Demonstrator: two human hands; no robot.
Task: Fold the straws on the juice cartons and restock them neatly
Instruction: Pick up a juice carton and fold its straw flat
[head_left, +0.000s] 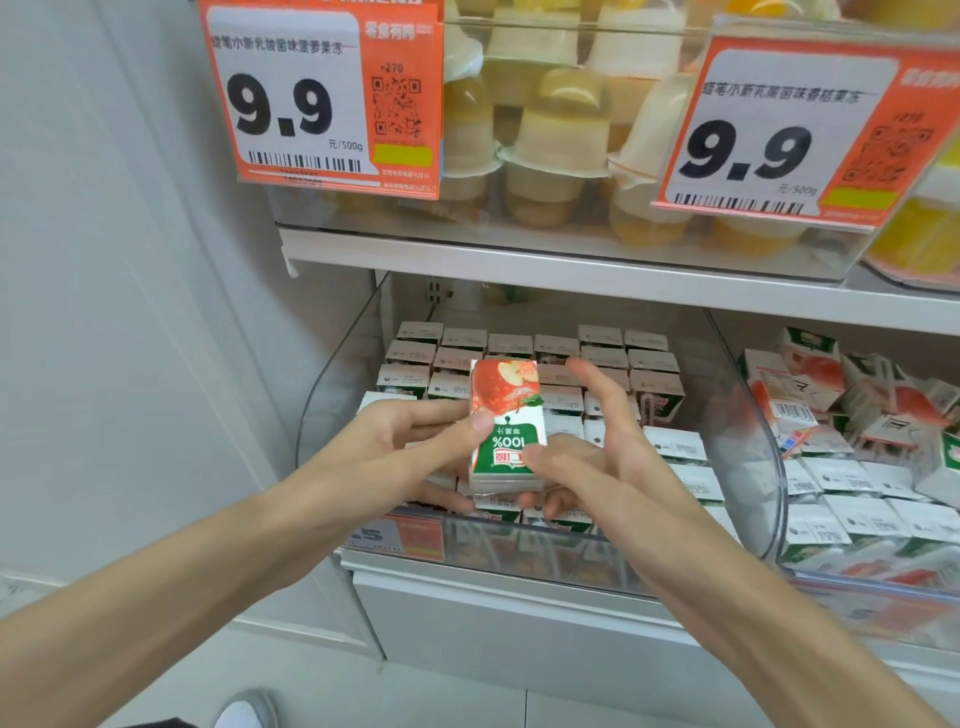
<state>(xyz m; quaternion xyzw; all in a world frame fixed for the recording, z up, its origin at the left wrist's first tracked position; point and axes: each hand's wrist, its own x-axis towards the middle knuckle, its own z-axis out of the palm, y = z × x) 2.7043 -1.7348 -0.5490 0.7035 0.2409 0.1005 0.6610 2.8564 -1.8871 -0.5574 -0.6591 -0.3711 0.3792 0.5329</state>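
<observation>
**ITEM: APPLE JUICE CARTON, IN HAND, RESTOCK PART DONE**

**Location.** One apple juice carton (506, 426) is held in the air just above the front half of the clear bin (358, 353). Its printed face is toward the camera and its lettering reads upside down.

**Progress (a judgement).**
- Inside the clear bin, stocked cartons (602, 358) stand in tidy rows from back to front. That share of the work looks finished.
- To the right of the clear bin, a neighbouring bin (883, 603) holds jumbled cartons (831, 410) lying at all angles, so a good deal remains.
- The held carton's straw is out of sight (presumably on the far face). Whether it is folded cannot be told.
- The carton is not yet set down among the rows.

**Left hand (415, 441).**
- It reaches in from the left of the clear bin with the forearm extended.
- The thumb lies across the carton's printed face.
- The fingers are wrapped behind it, gripping its left side.

**Right hand (587, 452).**
- It comes in from the right of the clear bin.
- The thumb presses the carton's lower front.
- The lower fingers curl beneath its bottom end, so the carton is pinched.
- The forefinger (592, 379) and its neighbour stand straight up, clear of the carton.

**Above the clear bin.** A shelf carries jelly cups (561, 140) and an orange price tag (311, 98).
</observation>
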